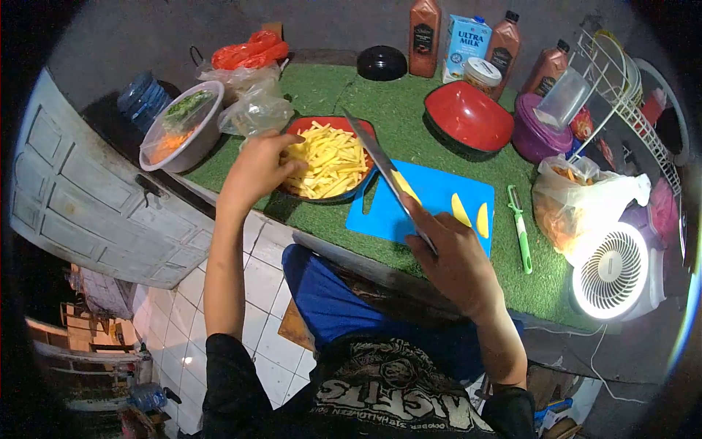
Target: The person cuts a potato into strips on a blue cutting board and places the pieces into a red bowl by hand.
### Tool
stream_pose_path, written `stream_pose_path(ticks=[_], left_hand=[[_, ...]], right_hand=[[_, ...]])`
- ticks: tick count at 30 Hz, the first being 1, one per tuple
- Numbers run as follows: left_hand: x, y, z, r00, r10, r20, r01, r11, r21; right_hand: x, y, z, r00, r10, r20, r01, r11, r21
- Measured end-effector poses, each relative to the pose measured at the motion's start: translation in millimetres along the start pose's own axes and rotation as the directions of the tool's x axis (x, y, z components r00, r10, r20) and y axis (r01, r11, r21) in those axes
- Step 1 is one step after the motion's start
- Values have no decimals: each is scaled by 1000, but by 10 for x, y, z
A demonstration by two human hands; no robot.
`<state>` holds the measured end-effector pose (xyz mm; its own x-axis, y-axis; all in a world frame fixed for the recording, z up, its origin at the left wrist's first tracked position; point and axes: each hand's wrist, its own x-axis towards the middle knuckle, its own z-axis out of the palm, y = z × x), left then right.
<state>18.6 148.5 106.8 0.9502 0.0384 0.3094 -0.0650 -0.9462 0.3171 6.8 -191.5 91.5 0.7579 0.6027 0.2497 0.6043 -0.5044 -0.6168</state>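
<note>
My right hand [455, 252] is wrapped round the handle of a kitchen knife [376, 155], its blade pointing up and left past the bowl's right edge. My left hand [259, 167] is at the left side of a red bowl [329, 121], fingers parted and reaching over the cut potato strips [327, 162] heaped in it. I see nothing held between those fingers. Under the knife lies a blue cutting board [420, 175]. Two potato slices [460, 210] rest on its right part, and another potato piece [404, 186] shows beside the blade.
A green-and-white peeler [521, 230] lies right of the board. Behind stand a red bowl [468, 117], a milk carton [466, 47] and sauce bottles [424, 36]. A lit white fan [610, 271] is at right. A tub of vegetables [183, 128] sits at left.
</note>
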Motion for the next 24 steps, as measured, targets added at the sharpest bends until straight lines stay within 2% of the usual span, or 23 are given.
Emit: stream_pose_path(ticks=[2, 4, 7, 9, 10, 12, 14, 16, 18, 24], left_hand=[[-51, -123, 10, 996, 80, 36, -80, 997, -14], [-66, -160, -50, 994, 75, 84, -75, 997, -1], [-88, -87, -70, 993, 116, -9, -116, 993, 8], [-177, 192, -40, 958, 170, -232, -168, 985, 29], [-191, 290, -20, 928, 302, -218, -298, 953, 55], [-209, 518, -16, 870, 466, -162, -455, 885, 102], [-201, 612, 72, 868, 472, -157, -456, 881, 129], [-177, 622, 97, 839, 540, -70, -519, 832, 194], [-162, 614, 106, 834, 540, -113, -516, 836, 185], [-181, 377, 76, 799, 578, -166, -507, 796, 330]], right_hand=[[121, -19, 66, 999, -37, 24, 38, 999, -30], [228, -72, 111, 992, -45, 117, 64, 984, -165], [346, -107, 183, 992, -91, 86, 103, 983, -154], [422, -124, 235, 992, -97, 77, 110, 976, -186], [452, -138, 257, 992, -103, 76, 117, 970, -214], [505, -187, 288, 991, -120, 62, 130, 970, -208], [565, -175, 350, 989, -137, 48, 144, 970, -198], [664, -122, 440, 953, -304, -7, 282, 894, -349], [674, -158, 353, 954, -301, -11, 283, 910, -303], [738, -133, 188, 955, -283, -87, 268, 951, -154]])
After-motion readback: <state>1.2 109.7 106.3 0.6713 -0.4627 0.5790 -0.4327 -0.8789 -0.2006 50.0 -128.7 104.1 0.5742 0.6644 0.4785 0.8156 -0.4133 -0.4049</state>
